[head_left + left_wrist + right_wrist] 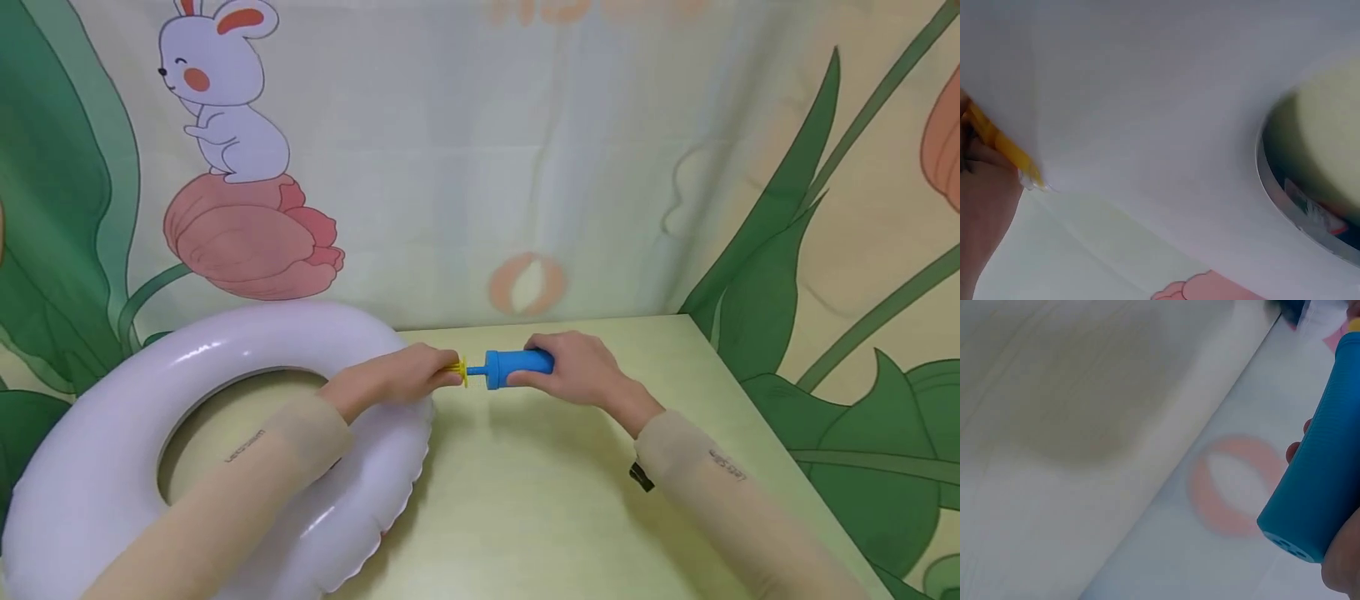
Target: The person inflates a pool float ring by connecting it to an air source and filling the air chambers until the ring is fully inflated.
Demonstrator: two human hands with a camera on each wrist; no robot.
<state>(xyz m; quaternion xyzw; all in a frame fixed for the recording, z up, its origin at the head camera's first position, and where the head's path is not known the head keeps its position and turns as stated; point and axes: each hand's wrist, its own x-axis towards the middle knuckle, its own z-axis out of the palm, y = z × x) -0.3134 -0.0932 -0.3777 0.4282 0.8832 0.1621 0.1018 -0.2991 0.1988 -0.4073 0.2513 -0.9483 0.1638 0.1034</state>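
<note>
In the head view my right hand [581, 367] wraps round the blue barrel of a hand air pump [517, 367], held about level above the table. A thin blue stem joins the barrel to a yellow nozzle [459, 368], which my left hand [412, 372] pinches. Beneath and beside the left hand lies an inflated white swim ring [90, 433]. The left wrist view shows the yellow nozzle [1007, 147] meeting a clear valve [1030, 181] at the ring's edge; how deep it sits cannot be told. The right wrist view shows the barrel [1319, 462] with fingers behind it.
A pale yellow-green table [525, 500] carries the ring on its left side. Behind it hangs a curtain [450, 167] printed with a rabbit, flowers and leaves. A small black clip [641, 477] hangs by the right sleeve.
</note>
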